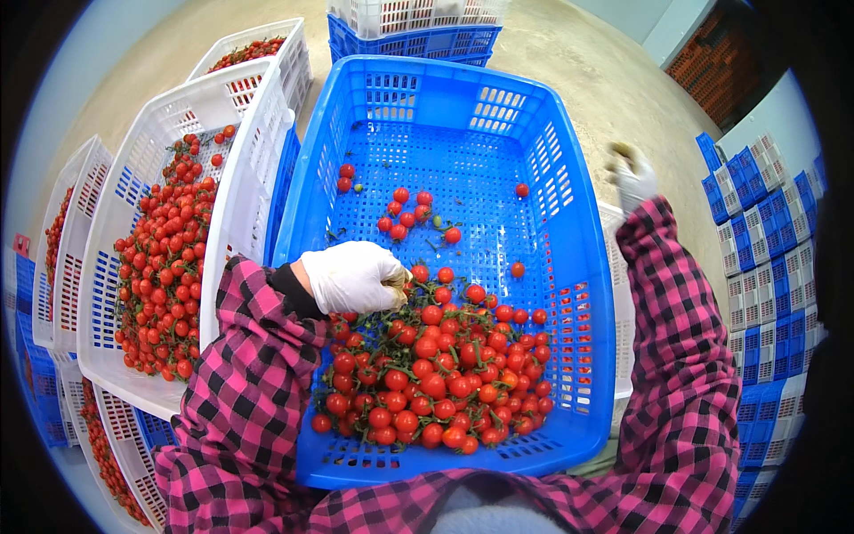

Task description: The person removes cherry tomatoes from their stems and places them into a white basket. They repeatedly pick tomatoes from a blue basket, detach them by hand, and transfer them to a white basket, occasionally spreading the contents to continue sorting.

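In front of me a large blue plastic crate (454, 100) holds a heap of red cherry tomatoes (440, 387) on green stems at its near end. My left hand (357, 277), in a white glove with stained fingertips, has its fingers curled down at the heap's far left edge, touching green stems. Whether a stem is pinched between them is hidden. Beyond the crate's right wall is my right hand (630, 177), also in a stained white glove, raised with its fingers bent and slightly apart. Nothing shows in it. Several loose tomatoes (407, 217) lie on the crate floor farther off.
On the left, a white crate (230, 207) holds more cherry tomatoes (167, 267), with other filled crates around it. Stacked crates (413, 40) stand behind the blue one. Another white crate (620, 320) shows at its right. Tall crate stacks (767, 287) line the far right.
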{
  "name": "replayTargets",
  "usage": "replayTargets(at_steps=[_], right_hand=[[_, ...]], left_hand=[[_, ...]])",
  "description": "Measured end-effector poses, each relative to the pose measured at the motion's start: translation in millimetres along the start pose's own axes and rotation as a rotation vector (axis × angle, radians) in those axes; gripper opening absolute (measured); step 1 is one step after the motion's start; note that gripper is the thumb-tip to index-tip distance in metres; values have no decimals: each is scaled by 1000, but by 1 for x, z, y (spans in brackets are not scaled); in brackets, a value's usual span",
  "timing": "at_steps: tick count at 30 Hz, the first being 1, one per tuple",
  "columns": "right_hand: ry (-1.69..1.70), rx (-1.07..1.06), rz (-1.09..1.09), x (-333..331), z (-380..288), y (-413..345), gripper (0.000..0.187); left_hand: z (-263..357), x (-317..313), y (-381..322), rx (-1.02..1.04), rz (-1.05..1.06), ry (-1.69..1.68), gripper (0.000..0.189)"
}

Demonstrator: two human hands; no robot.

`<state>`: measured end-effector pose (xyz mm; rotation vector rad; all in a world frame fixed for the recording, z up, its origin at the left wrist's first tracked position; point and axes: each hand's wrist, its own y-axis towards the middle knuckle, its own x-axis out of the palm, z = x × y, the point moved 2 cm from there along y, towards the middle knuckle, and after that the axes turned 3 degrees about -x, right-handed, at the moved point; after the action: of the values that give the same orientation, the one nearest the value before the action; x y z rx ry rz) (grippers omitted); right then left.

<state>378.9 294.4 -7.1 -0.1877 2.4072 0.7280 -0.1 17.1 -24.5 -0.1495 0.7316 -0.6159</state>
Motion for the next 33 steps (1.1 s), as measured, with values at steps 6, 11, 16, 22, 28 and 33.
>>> replayTargets(at_steps=[6,11,16,22,28,33], right_hand=[[-936,-93,-774,160,-74,4,40],[-1029,295,-859,190,-40,-5,35],[-862,62,-815,191,-48,-15,25],[517,270,-1111,159,-136,-56,67],[531,396,-1155,116,-175,-90,45],[79,274,-1414,89,-172,-102,31]], left_hand=[[-2,1,-1,20,28,10,21],[-2,0,-2,22,37,19,22],[-5,1,0,51,41,55,23],[-5,2,-1,113,103,52,21],[-4,1,0,84,55,51,21],[-5,1,1,97,65,47,21]])
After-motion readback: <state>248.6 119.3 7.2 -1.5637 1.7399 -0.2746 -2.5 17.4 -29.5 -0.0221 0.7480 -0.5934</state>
